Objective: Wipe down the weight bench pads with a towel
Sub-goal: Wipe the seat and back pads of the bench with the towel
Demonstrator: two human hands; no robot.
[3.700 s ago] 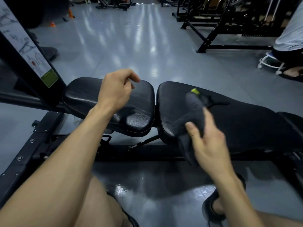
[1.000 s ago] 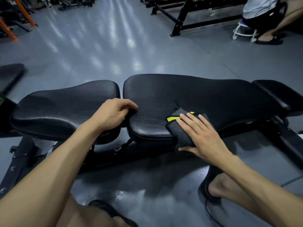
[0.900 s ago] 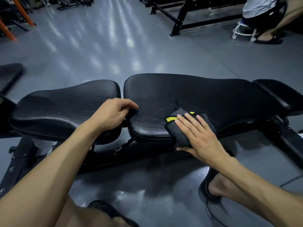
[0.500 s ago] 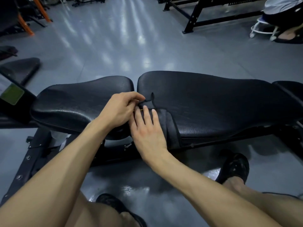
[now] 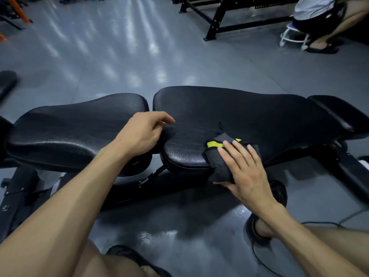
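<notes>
While I am watching through the head camera, the towel (image 5: 219,162) is lying folded over the near edge of the long back pad (image 5: 249,116), draped partly down its front side, dark grey with a yellow strip showing at its top. My right hand (image 5: 245,172) is pressing it flat against the pad with fingers straight and slightly spread, the thumb tucked under the lower fold, so I am judging that the wiping stroke is under way along this near edge. My left hand (image 5: 143,134) is resting at the gap between the two pads, its fingers loosely curled and holding nothing that I can see; it seems to be steadying the bench. The seat pad (image 5: 69,126) to the left is carrying no towel, and I am seeing no clear mark on either pad that tells wiped from unwiped, so I cannot say how much is finished. By my reckoning the far part of the back pad, the small end pad (image 5: 339,114) at the right and the seat pad are all awaiting a pass. Beyond the bench, the grey floor (image 5: 119,56) is shining, a black rack frame (image 5: 219,25) is standing at the top, and another person (image 5: 319,15) is sitting on a white stool (image 5: 289,37).
</notes>
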